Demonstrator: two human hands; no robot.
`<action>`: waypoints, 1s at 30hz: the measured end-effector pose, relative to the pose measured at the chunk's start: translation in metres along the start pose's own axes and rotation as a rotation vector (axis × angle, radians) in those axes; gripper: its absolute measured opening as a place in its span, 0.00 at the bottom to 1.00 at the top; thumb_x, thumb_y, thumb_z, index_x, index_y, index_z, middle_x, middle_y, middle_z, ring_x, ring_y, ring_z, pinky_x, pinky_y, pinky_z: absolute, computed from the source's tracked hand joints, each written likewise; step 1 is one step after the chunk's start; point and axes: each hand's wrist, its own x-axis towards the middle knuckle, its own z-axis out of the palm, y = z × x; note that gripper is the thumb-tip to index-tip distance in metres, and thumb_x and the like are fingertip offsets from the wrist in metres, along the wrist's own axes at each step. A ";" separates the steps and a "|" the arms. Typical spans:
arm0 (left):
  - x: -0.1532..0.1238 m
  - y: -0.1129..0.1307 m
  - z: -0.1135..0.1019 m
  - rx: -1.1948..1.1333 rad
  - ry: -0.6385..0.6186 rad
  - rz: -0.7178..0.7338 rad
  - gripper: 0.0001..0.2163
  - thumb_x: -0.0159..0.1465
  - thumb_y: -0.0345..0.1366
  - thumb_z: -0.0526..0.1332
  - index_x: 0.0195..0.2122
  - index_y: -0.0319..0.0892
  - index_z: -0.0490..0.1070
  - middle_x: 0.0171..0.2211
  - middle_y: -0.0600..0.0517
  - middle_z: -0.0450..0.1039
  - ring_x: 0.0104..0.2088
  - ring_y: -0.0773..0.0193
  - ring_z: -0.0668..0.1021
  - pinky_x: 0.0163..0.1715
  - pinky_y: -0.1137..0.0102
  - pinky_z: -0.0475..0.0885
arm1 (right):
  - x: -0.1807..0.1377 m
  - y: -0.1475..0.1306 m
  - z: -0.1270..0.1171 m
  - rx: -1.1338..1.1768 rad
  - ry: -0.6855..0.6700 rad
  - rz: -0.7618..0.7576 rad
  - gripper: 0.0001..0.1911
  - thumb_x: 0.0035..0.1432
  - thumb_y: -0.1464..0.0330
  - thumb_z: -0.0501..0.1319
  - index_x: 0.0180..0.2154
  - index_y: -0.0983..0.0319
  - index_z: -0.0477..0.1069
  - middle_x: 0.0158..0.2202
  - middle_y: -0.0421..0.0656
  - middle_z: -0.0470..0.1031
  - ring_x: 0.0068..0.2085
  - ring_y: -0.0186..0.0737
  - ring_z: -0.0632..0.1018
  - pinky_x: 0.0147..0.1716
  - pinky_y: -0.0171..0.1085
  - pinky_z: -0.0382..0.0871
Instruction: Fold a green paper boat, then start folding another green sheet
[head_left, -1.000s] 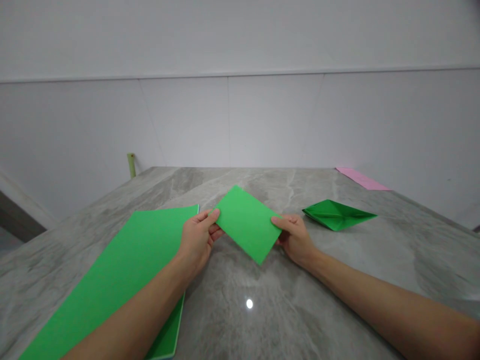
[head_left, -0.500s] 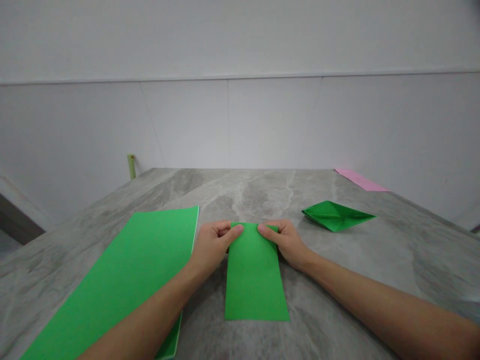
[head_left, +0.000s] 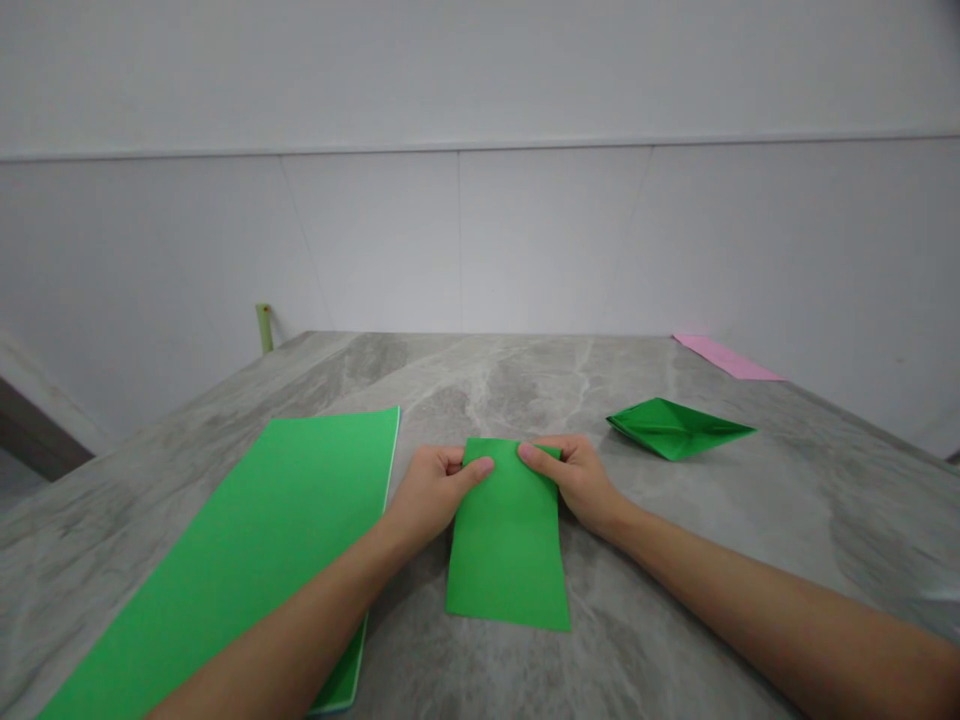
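Observation:
Between my hands is a narrow rectangular piece of green paper (head_left: 510, 545), its far end lifted and its near end toward me. My left hand (head_left: 435, 492) pinches the far left corner, thumb on top and fingers behind. On the far right corner, my right hand (head_left: 581, 480) grips in the same way. Both thumbs lie flat near the far edge, and the fingers underneath are partly hidden by the paper. A folded green paper shape (head_left: 679, 430), pointed at both ends, lies to the right beyond my right hand.
A stack of large green paper sheets (head_left: 277, 520) lies at left, partly under my left forearm. Pink paper (head_left: 727, 358) rests at the back right edge of the grey marbled table (head_left: 495, 375). Behind stands a white wall (head_left: 375, 240), with a light green object (head_left: 264, 328) at back left.
The green paper has tilted slightly, its near edge shifting a little left and up. My left thumb sits slightly lower against the far edge. Both hands keep their hold.

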 end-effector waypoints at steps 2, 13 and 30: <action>0.000 -0.001 -0.001 0.037 0.045 0.026 0.17 0.54 0.50 0.67 0.24 0.38 0.75 0.21 0.50 0.74 0.22 0.63 0.74 0.22 0.71 0.68 | 0.000 -0.001 0.000 -0.001 -0.007 -0.018 0.25 0.51 0.51 0.67 0.18 0.65 0.70 0.16 0.37 0.63 0.19 0.29 0.62 0.18 0.31 0.53; 0.002 -0.001 -0.004 0.312 0.094 0.198 0.19 0.63 0.49 0.56 0.20 0.42 0.62 0.19 0.58 0.56 0.21 0.68 0.61 0.21 0.73 0.55 | 0.002 0.004 -0.001 0.006 -0.169 0.017 0.19 0.49 0.55 0.69 0.26 0.65 0.78 0.21 0.41 0.75 0.22 0.33 0.72 0.23 0.32 0.64; -0.003 0.003 0.001 0.579 -0.151 0.205 0.18 0.63 0.45 0.54 0.18 0.43 0.56 0.19 0.58 0.50 0.23 0.67 0.57 0.24 0.72 0.51 | 0.001 0.000 0.004 -0.077 -0.097 -0.020 0.13 0.47 0.59 0.71 0.28 0.63 0.78 0.22 0.39 0.76 0.22 0.32 0.72 0.24 0.32 0.63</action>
